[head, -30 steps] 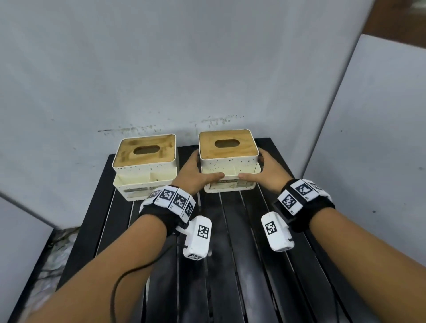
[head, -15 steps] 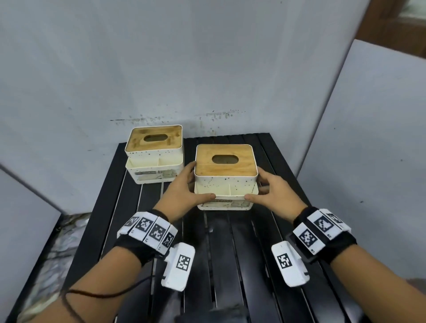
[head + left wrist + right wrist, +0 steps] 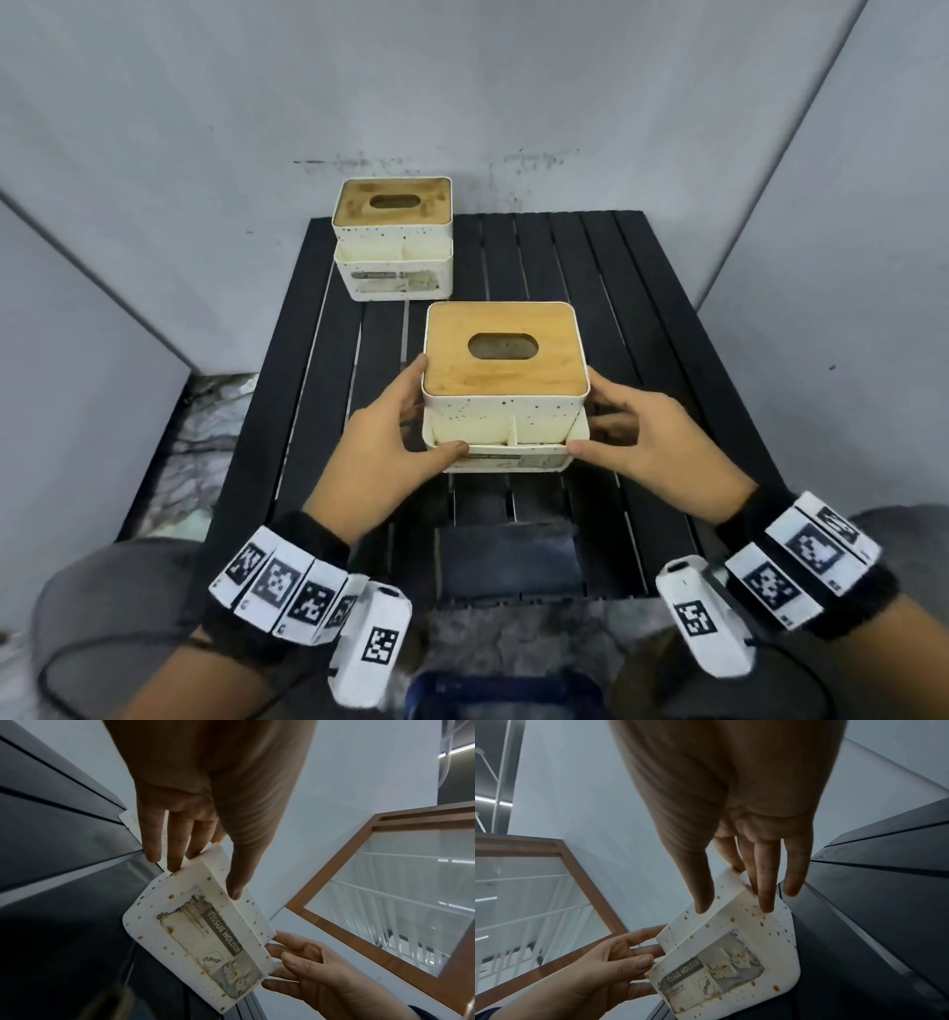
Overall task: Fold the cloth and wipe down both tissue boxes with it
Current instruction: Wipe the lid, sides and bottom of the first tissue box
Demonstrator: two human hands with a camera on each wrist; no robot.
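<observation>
I sit at the black table [image 3: 642, 318], and everything here I place from it. Closest to me, on the table's near edge, lies a dark folded cloth [image 3: 506, 557]. Just past the cloth, over the middle of the table, is the near tissue box [image 3: 506, 380] — white with brown spots and a wooden lid with a hole. My left hand [image 3: 390, 442] grips its left side, thumb on the front and fingers [image 3: 174, 850] curled round the side. My right hand [image 3: 647, 442] grips its right side the same way, thumb on the front, fingers [image 3: 766, 882] on the side wall. The front label reads "TISSUE HOLDER". Farther off, at the table's far left corner by the grey wall [image 3: 462, 92], stands the far tissue box [image 3: 393, 241] — nobody touches it.
</observation>
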